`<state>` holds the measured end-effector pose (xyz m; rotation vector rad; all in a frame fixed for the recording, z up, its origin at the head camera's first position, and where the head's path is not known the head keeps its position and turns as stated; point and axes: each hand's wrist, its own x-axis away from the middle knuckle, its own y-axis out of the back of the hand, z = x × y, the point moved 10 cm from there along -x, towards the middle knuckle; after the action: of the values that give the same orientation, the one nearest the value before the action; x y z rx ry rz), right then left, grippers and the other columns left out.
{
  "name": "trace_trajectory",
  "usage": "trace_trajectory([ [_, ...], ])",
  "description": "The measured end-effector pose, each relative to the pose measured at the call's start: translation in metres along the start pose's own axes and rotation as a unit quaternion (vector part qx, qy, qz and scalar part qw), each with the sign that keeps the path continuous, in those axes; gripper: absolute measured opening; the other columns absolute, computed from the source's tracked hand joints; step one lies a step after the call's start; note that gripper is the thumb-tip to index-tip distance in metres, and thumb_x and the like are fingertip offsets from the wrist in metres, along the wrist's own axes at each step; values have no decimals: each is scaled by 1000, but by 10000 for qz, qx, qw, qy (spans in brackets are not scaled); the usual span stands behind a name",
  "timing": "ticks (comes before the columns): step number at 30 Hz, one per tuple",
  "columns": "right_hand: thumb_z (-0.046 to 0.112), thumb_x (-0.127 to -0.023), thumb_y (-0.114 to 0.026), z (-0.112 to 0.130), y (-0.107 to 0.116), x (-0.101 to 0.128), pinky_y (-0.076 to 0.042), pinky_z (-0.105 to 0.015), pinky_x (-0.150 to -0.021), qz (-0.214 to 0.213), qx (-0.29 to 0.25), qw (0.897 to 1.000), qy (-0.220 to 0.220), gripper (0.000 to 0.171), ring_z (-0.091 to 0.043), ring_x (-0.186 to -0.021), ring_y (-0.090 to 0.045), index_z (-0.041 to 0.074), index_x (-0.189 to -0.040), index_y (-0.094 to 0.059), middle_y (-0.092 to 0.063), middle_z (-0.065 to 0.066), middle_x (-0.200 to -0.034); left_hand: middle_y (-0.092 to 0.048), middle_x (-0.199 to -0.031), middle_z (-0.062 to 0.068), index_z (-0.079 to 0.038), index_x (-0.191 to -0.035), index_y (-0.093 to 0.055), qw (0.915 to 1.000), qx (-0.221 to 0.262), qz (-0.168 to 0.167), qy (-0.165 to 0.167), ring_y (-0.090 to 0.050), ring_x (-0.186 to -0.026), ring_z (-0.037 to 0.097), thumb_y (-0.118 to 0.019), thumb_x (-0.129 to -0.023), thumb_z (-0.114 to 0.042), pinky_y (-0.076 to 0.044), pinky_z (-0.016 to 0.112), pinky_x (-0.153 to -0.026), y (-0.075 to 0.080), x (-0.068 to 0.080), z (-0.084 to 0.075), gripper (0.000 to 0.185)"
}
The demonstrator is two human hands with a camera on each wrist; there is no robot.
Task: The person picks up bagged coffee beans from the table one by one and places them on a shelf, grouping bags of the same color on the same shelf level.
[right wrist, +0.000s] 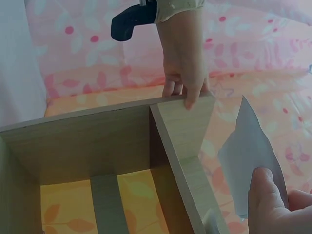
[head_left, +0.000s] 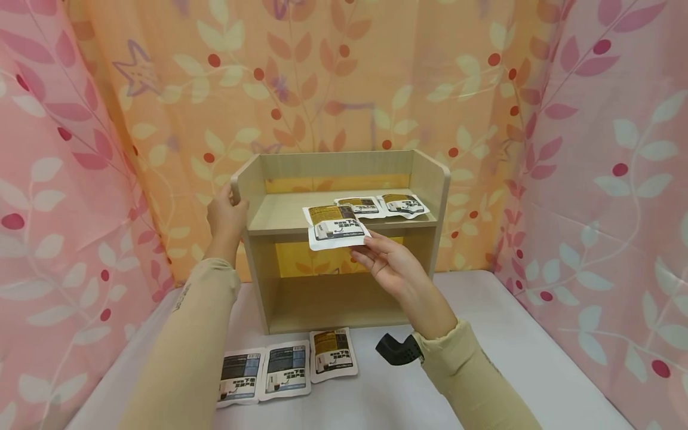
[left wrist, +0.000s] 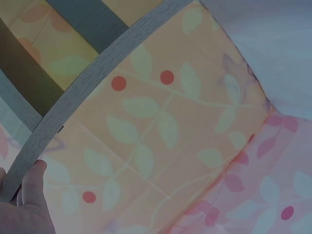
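A small wooden shelf [head_left: 285,210] with two levels stands on the table. The fingers of my left hand [head_left: 226,216] grip the upper front edge of its left side panel; the left wrist view shows the thumb and fingers around that panel [left wrist: 73,95]. My right hand [head_left: 392,266] pinches a white pouch [head_left: 334,230] with a brown label by its lower right corner. This pouch is held in front of the upper board, and its plain back [right wrist: 251,151] shows in the right wrist view. Two similar brown-label pouches [head_left: 404,204] lie side by side on the upper board's right half.
On the white table [head_left: 484,340] before the shelf lie two blue-label pouches [head_left: 285,369] and one brown-label pouch [head_left: 333,354] in a row. My left sleeve partly covers the leftmost. A black wrist mount [head_left: 398,349] hangs under my right wrist. Patterned curtains [head_left: 344,77] enclose the table.
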<state>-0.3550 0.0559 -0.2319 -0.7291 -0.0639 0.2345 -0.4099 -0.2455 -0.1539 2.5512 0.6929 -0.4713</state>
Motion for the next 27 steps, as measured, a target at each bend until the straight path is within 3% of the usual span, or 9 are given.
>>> trace_trajectory([
  [3, -4, -100, -36, -1, -3, -5, -44, -36, -97, -73, -40, 10000, -31, 47, -18, -83, -66, -7, -147, -27, -58, -15, -118, -58, -131, 19, -13, -143, -49, 10000, -10, -19, 3, -54, -123, 30, -56, -95, -8, -43, 43, -101, 0, 0, 0, 49],
  [7, -4, -100, -37, -2, -6, -10, -38, -39, -101, -227, -183, 9995, -104, 48, -18, -82, -66, -4, -147, -28, -47, -18, -133, -58, -130, 20, -13, -144, -48, 10000, -28, -38, 7, -55, -122, 30, -56, -95, -8, -43, 43, -101, 0, 0, 1, 49],
  [14, -5, -100, -39, -4, -13, -19, -40, -39, -99, -443, -286, 9986, -100, 47, -19, -82, -64, -2, -146, -31, -50, -16, -126, -58, -130, 20, -13, -144, -47, 10000, -39, -39, -37, -54, -123, 30, -56, -95, -9, -43, 43, -101, 0, -1, 0, 50],
  [20, -7, -99, -40, -9, -18, -32, -39, -39, -102, -653, -504, 9965, -101, 52, -28, -110, -55, 0, -149, -29, -50, -14, -119, -58, -130, 20, -14, -147, -45, 9999, -84, -43, -44, -55, -122, 30, -56, -95, -9, -43, 43, -101, 0, -2, 0, 53],
  [23, -8, -99, -40, -12, -22, -38, -38, -38, -104, -657, -653, 9956, -122, 53, -32, -127, -47, 1, -150, -27, -48, -17, -128, -58, -131, 19, -15, -147, -44, 10000, -86, -32, -31, -55, -122, 30, -56, -95, -10, -43, 44, -100, 0, -1, 0, 53],
  [27, -9, -99, -40, -14, -27, -46, -37, -39, -104, -668, -785, 9946, -108, 54, -35, -133, -42, 0, -150, -25, -38, -20, -147, -58, -131, 20, -16, -147, -44, 9999, -110, -32, -22, -55, -122, 31, -56, -95, -10, -43, 44, -100, 0, -1, 1, 54],
])
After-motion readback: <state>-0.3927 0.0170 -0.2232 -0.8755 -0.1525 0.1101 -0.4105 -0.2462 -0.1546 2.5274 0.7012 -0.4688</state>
